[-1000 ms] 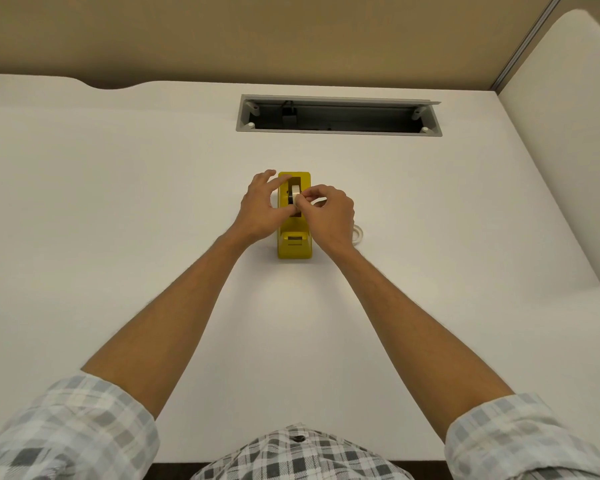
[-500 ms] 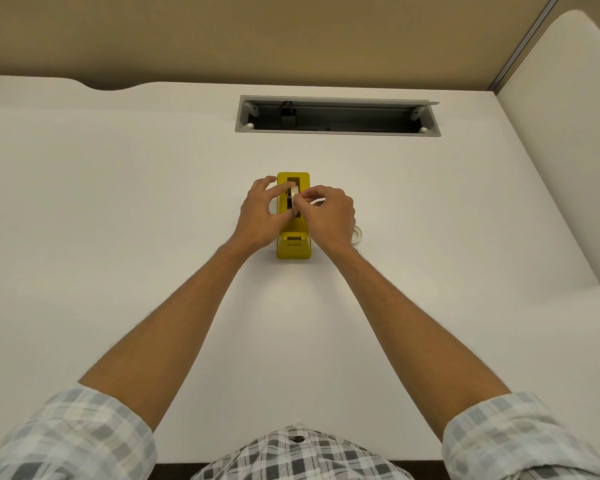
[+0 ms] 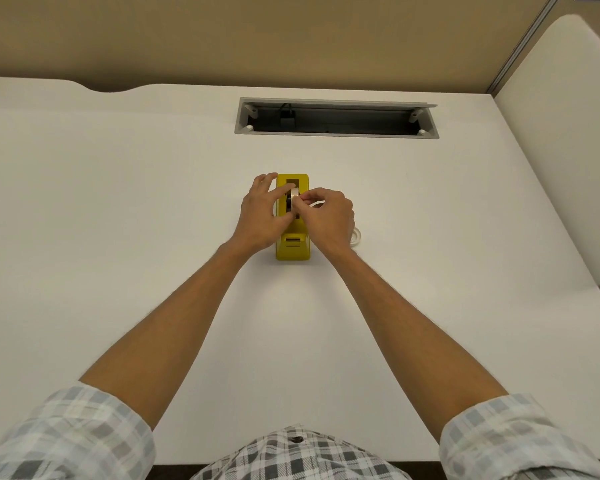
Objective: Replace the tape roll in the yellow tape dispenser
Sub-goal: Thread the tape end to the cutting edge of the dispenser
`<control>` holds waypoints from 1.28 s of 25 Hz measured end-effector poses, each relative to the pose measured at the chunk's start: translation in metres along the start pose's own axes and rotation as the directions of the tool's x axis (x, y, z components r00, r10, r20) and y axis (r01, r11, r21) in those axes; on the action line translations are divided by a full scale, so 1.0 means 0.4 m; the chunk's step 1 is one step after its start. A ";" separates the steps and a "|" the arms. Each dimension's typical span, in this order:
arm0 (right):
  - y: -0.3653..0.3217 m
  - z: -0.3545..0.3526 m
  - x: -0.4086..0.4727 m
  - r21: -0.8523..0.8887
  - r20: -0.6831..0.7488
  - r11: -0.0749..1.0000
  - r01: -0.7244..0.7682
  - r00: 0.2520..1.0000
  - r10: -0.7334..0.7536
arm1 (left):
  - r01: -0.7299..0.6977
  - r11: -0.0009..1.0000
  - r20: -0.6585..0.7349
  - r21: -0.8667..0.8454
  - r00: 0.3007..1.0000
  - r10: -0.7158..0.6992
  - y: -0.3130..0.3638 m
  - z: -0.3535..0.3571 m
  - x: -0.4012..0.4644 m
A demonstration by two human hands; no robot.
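A white desk (image 3: 118, 237) spreads under both arms, with the yellow tape dispenser (image 3: 292, 245) at its centre. The left hand (image 3: 262, 216) braces the dispenser's 9 o'clock side; the right hand (image 3: 328, 216) pinches the tape roll (image 3: 294, 195) seated in its slot (another roll (image 3: 356, 236) peeks out at 3 o'clock).

The dispenser (image 3: 292, 244) stands mid-surface (image 3: 118, 202). A tape roll (image 3: 294, 197) sits in its slot, the left hand (image 3: 262, 216) at nine o'clock, the right hand (image 3: 326, 216) at three. A spare roll (image 3: 356, 236) lies at four o'clock; the cable tray (image 3: 336, 117) is at twelve.
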State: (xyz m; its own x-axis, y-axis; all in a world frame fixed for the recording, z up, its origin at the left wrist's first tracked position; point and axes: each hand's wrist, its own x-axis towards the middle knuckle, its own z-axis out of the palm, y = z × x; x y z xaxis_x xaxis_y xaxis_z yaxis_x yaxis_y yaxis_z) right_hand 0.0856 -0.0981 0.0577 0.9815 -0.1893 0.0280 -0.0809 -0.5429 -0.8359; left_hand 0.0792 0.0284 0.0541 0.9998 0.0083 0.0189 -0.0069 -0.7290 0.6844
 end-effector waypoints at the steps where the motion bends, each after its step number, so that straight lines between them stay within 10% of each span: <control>1: 0.000 0.000 0.001 0.001 0.000 1.000 -0.003 1.000 0.003 | -0.006 1.000 -0.015 -0.010 1.000 0.006 0.000 0.000 -0.002; 32: 0.012 -0.002 0.004 -0.008 -0.014 0.999 0.046 0.999 -0.046 | -0.054 0.996 -0.109 -0.075 0.993 0.046 -0.015 0.018 -0.040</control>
State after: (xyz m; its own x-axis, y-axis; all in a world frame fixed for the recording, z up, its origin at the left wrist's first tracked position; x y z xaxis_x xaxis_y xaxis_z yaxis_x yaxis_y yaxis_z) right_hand 0.0867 -0.1016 0.0540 0.9816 -0.1760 0.0740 -0.0374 -0.5575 -0.8293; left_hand 0.0632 0.0278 0.0445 0.9904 0.0494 0.1291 -0.0622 -0.6747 0.7354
